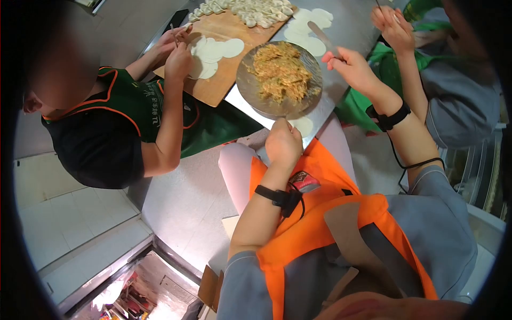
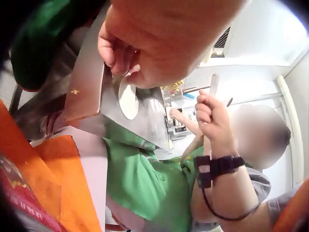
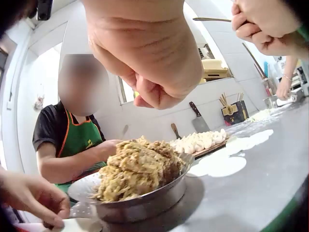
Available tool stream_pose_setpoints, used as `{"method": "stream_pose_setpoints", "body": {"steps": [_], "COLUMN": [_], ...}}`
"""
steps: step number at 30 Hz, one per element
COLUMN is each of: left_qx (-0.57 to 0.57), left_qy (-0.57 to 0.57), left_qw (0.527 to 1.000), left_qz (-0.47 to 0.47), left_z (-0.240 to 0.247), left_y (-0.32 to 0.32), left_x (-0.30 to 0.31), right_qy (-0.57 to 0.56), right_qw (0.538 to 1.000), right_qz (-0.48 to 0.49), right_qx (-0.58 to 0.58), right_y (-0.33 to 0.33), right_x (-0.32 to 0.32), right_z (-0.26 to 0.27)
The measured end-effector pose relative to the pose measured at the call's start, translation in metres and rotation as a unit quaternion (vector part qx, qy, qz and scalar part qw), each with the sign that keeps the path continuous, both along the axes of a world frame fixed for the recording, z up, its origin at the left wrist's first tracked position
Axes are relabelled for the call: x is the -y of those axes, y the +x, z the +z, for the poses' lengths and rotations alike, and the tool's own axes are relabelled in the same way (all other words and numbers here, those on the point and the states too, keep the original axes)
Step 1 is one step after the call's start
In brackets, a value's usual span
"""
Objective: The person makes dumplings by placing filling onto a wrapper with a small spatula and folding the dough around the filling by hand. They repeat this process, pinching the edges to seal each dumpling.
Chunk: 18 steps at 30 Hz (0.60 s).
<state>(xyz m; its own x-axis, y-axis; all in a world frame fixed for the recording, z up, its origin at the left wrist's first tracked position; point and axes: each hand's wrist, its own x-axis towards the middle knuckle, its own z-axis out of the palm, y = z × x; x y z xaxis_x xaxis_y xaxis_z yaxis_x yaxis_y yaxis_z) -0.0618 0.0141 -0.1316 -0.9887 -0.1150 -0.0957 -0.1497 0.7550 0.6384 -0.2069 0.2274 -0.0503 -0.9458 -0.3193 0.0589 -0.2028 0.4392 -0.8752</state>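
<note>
My right hand (image 1: 352, 66) is raised to the right of the metal bowl (image 1: 250, 100) and grips a narrow flat spatula (image 1: 319, 33). Its blade points up and away from me. A heap of minced filling (image 1: 282, 69) fills the bowl. At the bowl's near side, my left hand (image 1: 284, 143) has its fingers bent and pinches the edge of a round white dumpling wrapper (image 2: 128, 102) near the metal table's edge. The palm partly covers these fingertips in the left wrist view.
More wrappers (image 1: 306, 34) lie behind the bowl. A wooden board (image 1: 224, 88) at the left bears wrappers and rows of folded dumplings (image 1: 261, 12). One person in a green apron (image 1: 149, 109) works at the left, and another person's hands (image 1: 393, 25) are at the right.
</note>
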Motion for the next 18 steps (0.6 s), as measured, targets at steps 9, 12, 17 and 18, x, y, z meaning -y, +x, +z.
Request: {"method": "stream_pose_setpoints", "body": {"steps": [9,12,17,18], "left_qx": [-0.016,0.013,-0.017,-0.008], "left_qy": [0.098,0.086,0.212,0.313], "left_qw": [0.988,0.991,0.976,0.949], "left_qz": [0.118,0.104,0.048,0.049], "left_z": [-0.006,-0.009,0.014,0.016], "left_y": [0.007,0.003,0.013,0.015], "left_x": [0.004,0.007,0.005,0.003], "right_qy": [-0.113,-0.152,-0.081,-0.056], "right_qw": [0.98,0.976,0.983,0.984], "right_qz": [-0.067,-0.06,-0.087,-0.087], "right_qx": [0.151,0.145,0.141,0.144], "right_y": [0.096,0.113,0.135,0.137], "right_x": [0.003,0.013,0.03,0.034], "right_z": [-0.02,-0.051,-0.086,-0.084]}}
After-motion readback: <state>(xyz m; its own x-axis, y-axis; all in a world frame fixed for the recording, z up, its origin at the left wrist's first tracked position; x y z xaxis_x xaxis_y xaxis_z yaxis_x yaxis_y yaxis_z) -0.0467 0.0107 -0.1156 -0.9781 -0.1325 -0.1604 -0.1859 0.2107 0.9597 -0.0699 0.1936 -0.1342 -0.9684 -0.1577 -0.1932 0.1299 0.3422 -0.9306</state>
